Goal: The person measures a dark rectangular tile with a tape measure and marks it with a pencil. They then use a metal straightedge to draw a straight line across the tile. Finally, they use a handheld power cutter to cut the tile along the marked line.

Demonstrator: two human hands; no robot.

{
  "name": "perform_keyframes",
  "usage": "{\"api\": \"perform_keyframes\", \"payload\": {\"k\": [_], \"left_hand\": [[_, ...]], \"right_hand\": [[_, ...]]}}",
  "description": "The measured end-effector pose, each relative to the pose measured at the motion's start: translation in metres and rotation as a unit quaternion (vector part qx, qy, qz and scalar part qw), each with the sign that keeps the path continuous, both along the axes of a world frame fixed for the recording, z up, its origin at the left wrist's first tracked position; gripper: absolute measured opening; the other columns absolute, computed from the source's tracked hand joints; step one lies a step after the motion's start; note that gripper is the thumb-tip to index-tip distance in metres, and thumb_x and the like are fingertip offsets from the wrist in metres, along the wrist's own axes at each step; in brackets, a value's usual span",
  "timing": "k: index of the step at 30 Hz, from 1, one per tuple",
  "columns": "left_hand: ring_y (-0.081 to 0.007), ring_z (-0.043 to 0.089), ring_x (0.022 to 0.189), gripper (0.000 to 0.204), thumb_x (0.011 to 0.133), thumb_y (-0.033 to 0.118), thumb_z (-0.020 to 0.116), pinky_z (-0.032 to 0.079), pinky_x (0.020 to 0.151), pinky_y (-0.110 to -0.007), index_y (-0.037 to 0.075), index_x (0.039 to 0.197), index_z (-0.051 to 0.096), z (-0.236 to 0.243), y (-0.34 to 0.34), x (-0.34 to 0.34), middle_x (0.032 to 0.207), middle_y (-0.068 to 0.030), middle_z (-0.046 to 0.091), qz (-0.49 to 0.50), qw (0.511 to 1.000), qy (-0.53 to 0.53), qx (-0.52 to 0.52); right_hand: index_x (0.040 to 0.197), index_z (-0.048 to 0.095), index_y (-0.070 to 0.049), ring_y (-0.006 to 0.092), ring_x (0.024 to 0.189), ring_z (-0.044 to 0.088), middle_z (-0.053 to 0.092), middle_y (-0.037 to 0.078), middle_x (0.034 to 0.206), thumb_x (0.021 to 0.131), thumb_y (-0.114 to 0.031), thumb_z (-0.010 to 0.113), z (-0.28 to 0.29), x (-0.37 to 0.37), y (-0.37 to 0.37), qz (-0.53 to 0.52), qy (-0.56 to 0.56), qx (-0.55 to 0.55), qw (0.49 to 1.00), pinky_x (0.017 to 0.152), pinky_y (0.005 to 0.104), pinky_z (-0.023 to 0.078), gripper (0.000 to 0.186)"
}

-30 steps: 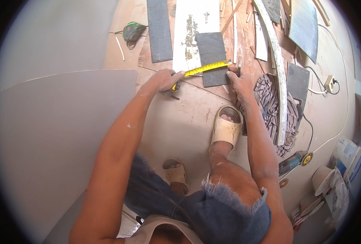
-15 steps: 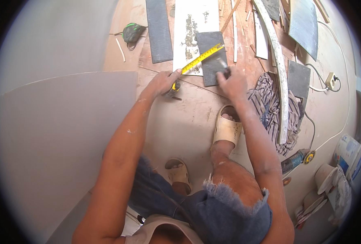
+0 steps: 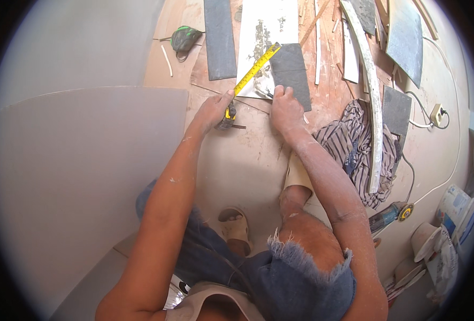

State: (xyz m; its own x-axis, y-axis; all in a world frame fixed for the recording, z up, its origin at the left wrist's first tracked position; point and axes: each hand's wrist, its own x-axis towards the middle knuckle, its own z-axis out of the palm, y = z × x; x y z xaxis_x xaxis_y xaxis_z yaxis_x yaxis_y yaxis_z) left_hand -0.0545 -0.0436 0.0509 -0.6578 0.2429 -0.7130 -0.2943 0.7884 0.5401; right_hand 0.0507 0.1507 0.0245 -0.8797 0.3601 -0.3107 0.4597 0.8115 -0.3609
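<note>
"If you start with the largest, what do you see?"

"A pale grey panel (image 3: 92, 160) filling the left; its right edge passes behind the left forearm (image 3: 164, 192). Pale floor (image 3: 231, 176) spreads between the arms at centre, leaving room below the hands."

"And the flat pieces?"

"A white board (image 3: 271, 16) at top centre. The dark tile (image 3: 293, 75) overlaps its right edge, and the right hand (image 3: 289, 112) covers the tile's lower left corner."

"How do the hands grip?"

"The right pinches a thin, blurred tool (image 3: 269, 95) near the board's lower edge; I cannot tell whether it touches. The left hand (image 3: 215, 111) is wrapped round the tape measure (image 3: 228, 114), whose yellow blade (image 3: 255, 69) slants up and right, ending by the tile's upper left corner."
</note>
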Motion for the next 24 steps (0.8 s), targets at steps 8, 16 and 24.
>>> {"api": "perform_keyframes", "payload": {"k": [8,16,24], "left_hand": [[-0.0138,0.053,0.079,0.066,0.096,0.065,0.051,0.045,0.071,-0.031,0.001,0.096,0.069,-0.014,-0.008,0.005,0.087,-0.0052,0.062,-0.002,1.0,0.017,0.01],[-0.014,0.053,0.081,0.067,0.095,0.066,0.051,0.045,0.075,-0.031,0.002,0.094,0.068,0.0,-0.013,0.008,0.087,-0.005,0.062,0.029,0.999,0.032,0.027],[-0.0177,0.057,0.076,0.065,0.098,0.061,0.048,0.047,0.074,-0.034,0.0,0.088,0.068,0.017,-0.018,0.009,0.08,-0.0077,0.065,0.046,0.998,0.027,0.029]], "right_hand": [[0.112,0.049,-0.001,0.0416,0.093,0.068,0.054,0.023,0.112,0.091,-0.008,0.053,0.007,0.003,0.009,0.005,-0.004,-0.042,0.999,0.079,0.05,0.057,0.022],[0.107,0.051,0.0,0.0415,0.093,0.066,0.057,0.024,0.107,0.087,-0.013,0.06,0.033,0.013,0.021,-0.038,0.053,-0.094,0.993,0.079,0.0496,0.055,0.025],[0.099,0.058,-0.002,0.0189,0.065,0.058,0.059,0.011,0.073,0.081,-0.016,0.066,0.025,0.044,0.092,-0.101,0.236,-0.134,0.957,0.061,0.0339,0.048,0.024]]}}
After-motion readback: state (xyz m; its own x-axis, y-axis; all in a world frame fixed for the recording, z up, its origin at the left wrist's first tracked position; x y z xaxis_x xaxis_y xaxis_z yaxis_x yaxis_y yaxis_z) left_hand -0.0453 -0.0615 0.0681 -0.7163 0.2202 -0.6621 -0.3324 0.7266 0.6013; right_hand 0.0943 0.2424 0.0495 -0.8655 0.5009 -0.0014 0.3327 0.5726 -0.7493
